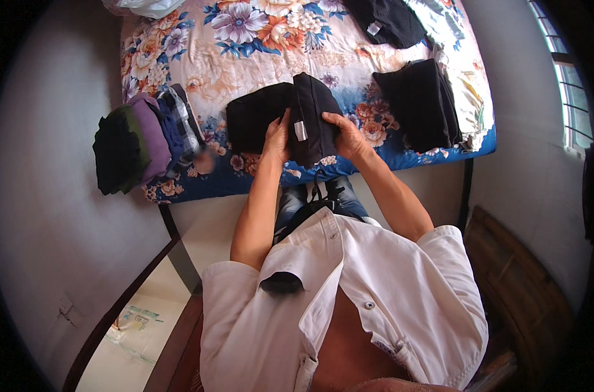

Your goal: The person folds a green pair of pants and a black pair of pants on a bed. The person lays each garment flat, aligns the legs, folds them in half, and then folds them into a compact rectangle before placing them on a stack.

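Between my two hands is a folded black garment [316,117] with a small white label near its left edge. My left hand [277,139] grips its left side, and my right hand [350,136] grips the right side, thumb on top. Beneath and to the left, another folded black garment [258,117] lies on the bed [282,63], which has a floral sheet. Whether the held garment touches it, I cannot tell. Farther right lies a stack of folded black clothes [419,108].
At the bed's left edge stands a stack of folded clothes [135,142] in green, purple, blue and plaid. Black cloth [390,22] and white clothes [471,103] lie to the right. A white plastic bag [152,6] is at the far left. Walls flank the bed; a barred window [574,93] is right.
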Tool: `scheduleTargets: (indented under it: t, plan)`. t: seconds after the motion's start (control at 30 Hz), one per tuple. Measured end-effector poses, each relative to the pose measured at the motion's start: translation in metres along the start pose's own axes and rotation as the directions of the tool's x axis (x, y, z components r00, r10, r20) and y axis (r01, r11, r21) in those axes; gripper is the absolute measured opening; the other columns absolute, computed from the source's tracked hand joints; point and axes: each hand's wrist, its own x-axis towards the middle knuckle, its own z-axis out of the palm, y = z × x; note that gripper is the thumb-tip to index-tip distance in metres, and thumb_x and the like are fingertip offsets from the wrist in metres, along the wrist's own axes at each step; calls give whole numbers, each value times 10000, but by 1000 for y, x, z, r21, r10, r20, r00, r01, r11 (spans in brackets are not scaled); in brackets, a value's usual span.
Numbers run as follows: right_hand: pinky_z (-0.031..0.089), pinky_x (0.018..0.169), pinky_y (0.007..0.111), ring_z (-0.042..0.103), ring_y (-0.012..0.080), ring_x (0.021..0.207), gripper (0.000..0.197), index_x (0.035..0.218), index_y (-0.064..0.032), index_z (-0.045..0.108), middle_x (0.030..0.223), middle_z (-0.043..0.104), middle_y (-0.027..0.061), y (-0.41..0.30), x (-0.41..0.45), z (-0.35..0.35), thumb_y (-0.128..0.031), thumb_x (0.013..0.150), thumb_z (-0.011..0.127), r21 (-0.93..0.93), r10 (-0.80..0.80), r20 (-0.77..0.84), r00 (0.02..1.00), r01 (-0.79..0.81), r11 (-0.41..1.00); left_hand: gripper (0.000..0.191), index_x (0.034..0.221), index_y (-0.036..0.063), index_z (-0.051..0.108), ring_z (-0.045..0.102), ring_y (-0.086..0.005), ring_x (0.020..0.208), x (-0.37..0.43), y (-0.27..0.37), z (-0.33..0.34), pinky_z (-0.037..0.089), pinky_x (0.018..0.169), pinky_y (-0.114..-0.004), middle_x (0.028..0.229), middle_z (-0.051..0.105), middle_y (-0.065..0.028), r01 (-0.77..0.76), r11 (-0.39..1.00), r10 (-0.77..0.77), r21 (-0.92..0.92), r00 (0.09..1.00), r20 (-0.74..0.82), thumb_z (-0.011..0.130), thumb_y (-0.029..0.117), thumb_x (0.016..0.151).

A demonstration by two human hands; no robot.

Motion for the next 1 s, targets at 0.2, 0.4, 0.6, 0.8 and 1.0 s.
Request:
scheduleTargets:
  t: [0.2, 0.4, 0.6, 0.8, 1.0]
  plan:
    - [514, 834, 353, 626, 222, 906, 396, 1055, -19, 577, 988, 631, 111, -70, -87, 61, -168, 716, 718, -438, -456, -183, 871, 343, 831, 361, 1112, -11, 602, 615, -197, 936, -38, 83, -27, 506, 833, -340, 1071, 635, -116, -376, 911, 376, 168, 926, 34, 615, 271, 886]
    - [559, 756, 329, 659, 204, 868, 316, 1113, 25, 600, 989, 663, 120, -156, -190, 40, -101, 824, 623, -492, -715, -87, 694, 594, 637, 407, 1204, 13, 547, 598, -264, 1036, -104, 202, -79, 486, 917, -428, 1162, 604, -118, -529, 849, 525, -11, 844, -106, 650, 224, 872]
    - [560, 724, 310, 665, 206, 811, 243, 1012, 33, 618, 938, 656, 133, -207, -303, -3, -86, 805, 660, -502, -878, -135, 460, 732, 460, 426, 1230, -2, 533, 580, -225, 1036, -145, 243, -86, 483, 906, -380, 1164, 595, -98, -570, 774, 624, 276, 759, -184, 641, 231, 891]
    - [574, 669, 299, 675, 198, 771, 243, 992, 46, 614, 892, 660, 120, -209, -359, 4, -125, 823, 647, -372, -813, -306, 496, 724, 581, 444, 1206, -66, 537, 571, -201, 1011, -106, 259, -93, 425, 903, -301, 1139, 608, -103, -378, 431, 535, 819, 838, 105, 619, 237, 892]
    - [571, 643, 302, 669, 199, 712, 256, 1021, 52, 596, 898, 655, 132, -195, -288, 42, -101, 820, 637, -568, -868, -230, 439, 664, 487, 387, 977, -30, 619, 609, -414, 916, 24, 332, -44, 462, 793, -432, 948, 626, -275, -334, -297, 602, 895, 662, 446, 578, 331, 845]
